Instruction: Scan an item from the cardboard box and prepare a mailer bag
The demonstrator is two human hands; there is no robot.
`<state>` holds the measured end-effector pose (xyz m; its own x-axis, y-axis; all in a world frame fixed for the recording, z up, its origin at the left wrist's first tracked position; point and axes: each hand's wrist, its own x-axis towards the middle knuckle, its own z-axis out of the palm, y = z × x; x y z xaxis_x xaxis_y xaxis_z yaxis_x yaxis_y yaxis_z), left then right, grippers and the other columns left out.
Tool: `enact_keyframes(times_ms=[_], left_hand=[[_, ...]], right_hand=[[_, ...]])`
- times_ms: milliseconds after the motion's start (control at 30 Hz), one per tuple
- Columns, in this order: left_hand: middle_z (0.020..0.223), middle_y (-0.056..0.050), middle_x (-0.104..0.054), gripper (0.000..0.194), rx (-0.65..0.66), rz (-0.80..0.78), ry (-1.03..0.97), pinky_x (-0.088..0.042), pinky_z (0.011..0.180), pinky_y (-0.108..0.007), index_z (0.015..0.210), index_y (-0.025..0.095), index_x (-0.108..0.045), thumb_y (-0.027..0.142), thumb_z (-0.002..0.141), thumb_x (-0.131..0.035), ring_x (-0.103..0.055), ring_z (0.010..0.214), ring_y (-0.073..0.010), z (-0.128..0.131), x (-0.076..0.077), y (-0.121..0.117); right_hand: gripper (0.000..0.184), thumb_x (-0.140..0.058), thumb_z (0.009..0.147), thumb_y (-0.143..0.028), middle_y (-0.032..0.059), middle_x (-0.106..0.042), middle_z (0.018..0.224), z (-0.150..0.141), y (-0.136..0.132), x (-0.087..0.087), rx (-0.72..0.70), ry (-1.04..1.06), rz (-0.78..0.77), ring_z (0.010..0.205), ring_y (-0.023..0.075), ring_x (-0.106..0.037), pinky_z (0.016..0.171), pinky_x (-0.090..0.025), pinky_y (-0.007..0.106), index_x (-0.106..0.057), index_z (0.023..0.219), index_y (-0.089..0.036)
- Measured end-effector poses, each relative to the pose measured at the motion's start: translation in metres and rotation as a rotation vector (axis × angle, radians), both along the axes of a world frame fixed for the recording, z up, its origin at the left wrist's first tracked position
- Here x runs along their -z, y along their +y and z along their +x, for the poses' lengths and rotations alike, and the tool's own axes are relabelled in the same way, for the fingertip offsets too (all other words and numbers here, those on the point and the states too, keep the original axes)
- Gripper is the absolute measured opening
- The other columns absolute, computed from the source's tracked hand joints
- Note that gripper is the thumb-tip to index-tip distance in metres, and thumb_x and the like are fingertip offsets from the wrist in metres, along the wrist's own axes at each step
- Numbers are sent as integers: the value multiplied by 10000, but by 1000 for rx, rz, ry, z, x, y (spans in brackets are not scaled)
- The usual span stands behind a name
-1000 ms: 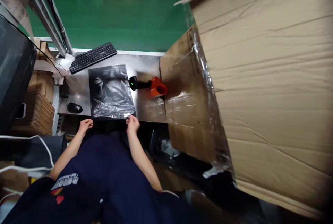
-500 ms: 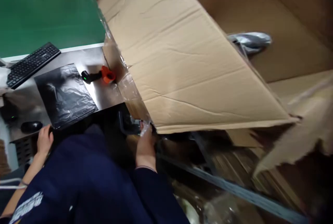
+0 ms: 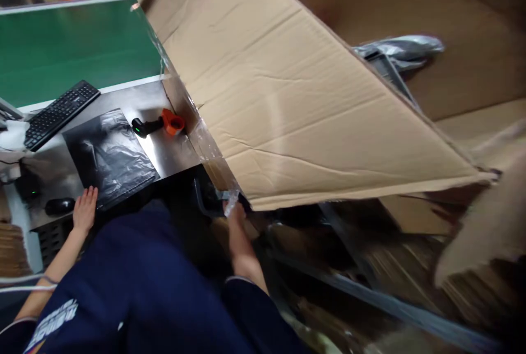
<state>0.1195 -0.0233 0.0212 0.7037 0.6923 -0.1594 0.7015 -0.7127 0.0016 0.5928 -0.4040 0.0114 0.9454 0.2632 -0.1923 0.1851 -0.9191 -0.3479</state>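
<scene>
My left hand (image 3: 85,210) lies with its fingers stretched out on the near edge of the metal table, between the black computer mouse (image 3: 59,206) and the flat black plastic bag (image 3: 112,156). Its fingertips are at the bag's near left corner. Low beside the table, my right hand (image 3: 235,210) is at the bottom corner of a large cardboard box (image 3: 279,102). Loose clear tape (image 3: 230,200) hangs over that hand. Its fingers are mostly hidden, so any hold is unclear.
A black scanner (image 3: 143,127) lies against an orange tape dispenser (image 3: 172,123) on the table. Behind is a keyboard (image 3: 61,114) and a green surface (image 3: 82,41). Silvery plastic wrap (image 3: 411,51) shows inside the box. A metal rail (image 3: 370,293) runs below right.
The whole view has shifted slightly. My left hand's fingers now lie straighter beside the black bag. My right hand stays at the box corner, with more of its forearm showing.
</scene>
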Motion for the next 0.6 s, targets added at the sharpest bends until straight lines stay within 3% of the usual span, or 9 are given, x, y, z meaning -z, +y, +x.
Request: enact_keyframes(times_ms=[100,167,267,367,500,600], left_hand=[[1694,-171,-363,819,-8,-33,-11,-353,1244,-550,1639,109,-412,-5,828,-391,-365,1583,-344,-2,0,-2],[1707,-147,-340,881,-8,-73,-12,-342,1251,-549,1656,157,-392,18,789,-458,-352,1590,-342,-4,-1,-2],[1711,-138,-324,915,-15,-139,-14,-340,1250,-552,1656,186,-394,28,760,-493,-349,1592,-344,-7,-2,-2],[1708,-140,-320,897,-25,-175,-5,-323,1257,-551,1642,167,-418,10,760,-472,-335,1598,-345,-9,0,-3],[1714,-127,-310,940,-23,-177,-26,-282,1279,-554,1652,190,-392,-8,738,-477,-295,1615,-329,-15,4,-10],[1704,-118,-339,931,-28,-182,-57,-284,1283,-537,1640,219,-421,-38,746,-459,-314,1609,-305,-24,4,-19]], right_hand=[[135,-648,903,-169,220,-715,896,-16,35,14,-205,55,-77,924,338,-708,853,-558,536,-762,852,-117],[246,-607,893,-162,278,-722,1080,-31,66,19,-431,77,-32,1062,382,-694,943,-540,546,-798,1040,-115],[535,-553,899,-142,185,-636,1465,-53,128,24,-870,76,90,1403,330,-566,1218,-433,499,-676,1418,-194],[666,-396,939,-61,116,-455,1662,-67,199,29,-1259,-28,134,1577,276,-384,1336,-262,566,-512,1580,-201],[715,-339,928,-10,84,-429,1668,-68,266,33,-1525,-24,144,1585,250,-368,1327,-269,577,-495,1591,-226],[811,-389,812,39,83,-452,1649,-63,270,37,-1668,15,163,1568,249,-397,1314,-308,555,-522,1573,-211]])
